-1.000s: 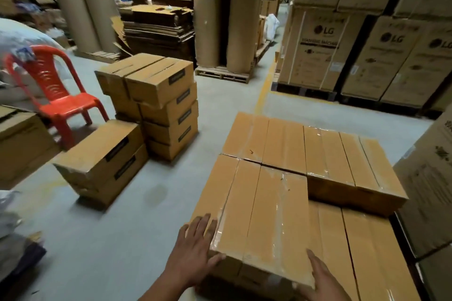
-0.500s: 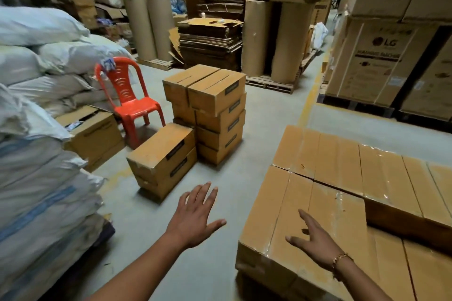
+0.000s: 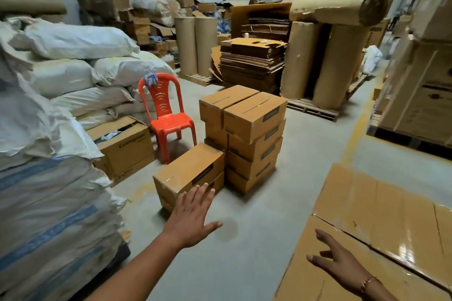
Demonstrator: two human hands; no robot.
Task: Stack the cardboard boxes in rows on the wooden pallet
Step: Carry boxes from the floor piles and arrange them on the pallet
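Note:
Taped cardboard boxes (image 3: 381,205) lie flat in rows at the lower right; the pallet beneath them is hidden. On the floor ahead stands a tall pile of brown boxes (image 3: 254,117), with a low pile of two boxes (image 3: 188,171) leaning against its left side. My left hand (image 3: 193,212) reaches forward with spread fingers, in the air just short of the low pile, holding nothing. My right hand (image 3: 340,264), wearing a bracelet, hovers open over the nearest stacked box.
White sacks (image 3: 49,129) are piled high on the left. A red plastic chair (image 3: 163,115) and an open carton (image 3: 124,146) stand behind the low pile. Cardboard rolls (image 3: 318,61), flat sheets and large appliance cartons (image 3: 420,90) fill the back and right. Bare concrete floor (image 3: 244,239) lies between.
Both hands have come off the box on the pallet stack. The view has swung left toward the loose piles, and my left hand now reaches toward the low pile.

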